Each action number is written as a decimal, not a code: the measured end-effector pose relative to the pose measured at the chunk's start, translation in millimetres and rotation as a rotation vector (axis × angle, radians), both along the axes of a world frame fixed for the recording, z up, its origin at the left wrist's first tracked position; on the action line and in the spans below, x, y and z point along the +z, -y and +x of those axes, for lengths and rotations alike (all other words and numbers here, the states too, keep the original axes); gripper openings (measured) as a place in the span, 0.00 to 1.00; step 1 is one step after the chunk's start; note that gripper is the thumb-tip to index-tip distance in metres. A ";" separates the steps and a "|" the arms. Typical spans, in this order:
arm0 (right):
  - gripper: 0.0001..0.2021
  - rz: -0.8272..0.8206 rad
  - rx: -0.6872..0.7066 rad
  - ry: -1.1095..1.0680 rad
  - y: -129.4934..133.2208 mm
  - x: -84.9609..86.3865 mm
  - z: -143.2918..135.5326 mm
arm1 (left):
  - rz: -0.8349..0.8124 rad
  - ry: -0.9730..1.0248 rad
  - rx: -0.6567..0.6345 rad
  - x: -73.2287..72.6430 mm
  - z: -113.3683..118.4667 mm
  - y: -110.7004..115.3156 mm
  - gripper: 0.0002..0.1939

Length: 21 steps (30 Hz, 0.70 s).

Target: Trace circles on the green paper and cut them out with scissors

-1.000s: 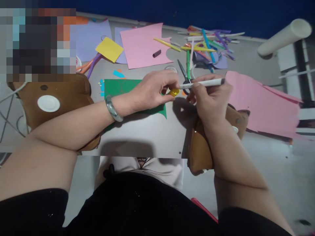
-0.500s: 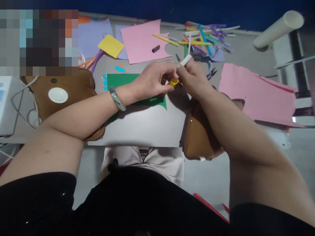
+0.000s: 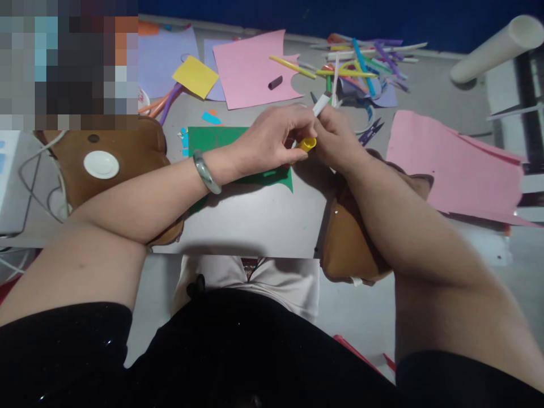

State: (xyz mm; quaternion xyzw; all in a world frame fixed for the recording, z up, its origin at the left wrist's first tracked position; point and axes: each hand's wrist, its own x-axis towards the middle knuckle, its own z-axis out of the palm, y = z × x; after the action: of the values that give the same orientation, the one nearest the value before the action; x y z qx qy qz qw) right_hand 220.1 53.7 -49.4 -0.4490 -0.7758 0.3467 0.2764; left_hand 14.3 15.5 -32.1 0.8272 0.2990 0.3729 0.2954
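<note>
Left hand (image 3: 272, 139) pinches a formed yellow roll (image 3: 307, 145), right hand (image 3: 337, 136) alongside grips a white marker (image 3: 321, 105), green sheet (image 3: 206, 139) only part-cut

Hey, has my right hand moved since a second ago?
Yes. Judged against the pink sheet on the right, the right hand has moved left, away from the sheet's near edge and toward the left hand.

A papercraft wkspace: cut pink paper (image 3: 250, 68) is lying at approx. 12 o'clock, asst. colored strips (image 3: 359, 62) are sitting in a pile at 1, scissor-like blades (image 3: 372, 132) are resting at 2, and a grn sheet (image 3: 223, 136) is lying on the tabletop (image 3: 263, 224) at 10.
</note>
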 end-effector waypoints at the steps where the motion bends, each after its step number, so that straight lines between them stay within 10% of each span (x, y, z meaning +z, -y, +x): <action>1: 0.18 0.010 0.006 0.008 1.7 1.1 -0.5 | 0.007 -0.007 -0.002 0.3 0.0 0.0 0.09; 21: 0.14 0.111 -0.100 0.216 14.3 13.5 3.4 | 0.012 0.158 -0.110 -12.3 -4.8 -9.4 0.14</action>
State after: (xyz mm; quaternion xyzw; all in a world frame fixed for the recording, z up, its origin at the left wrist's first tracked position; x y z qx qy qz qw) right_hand 223.5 39.4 -35.9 -0.5060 -0.7956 0.2387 0.2326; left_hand 9.5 24.9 -44.4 0.8121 0.2266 0.4221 0.3331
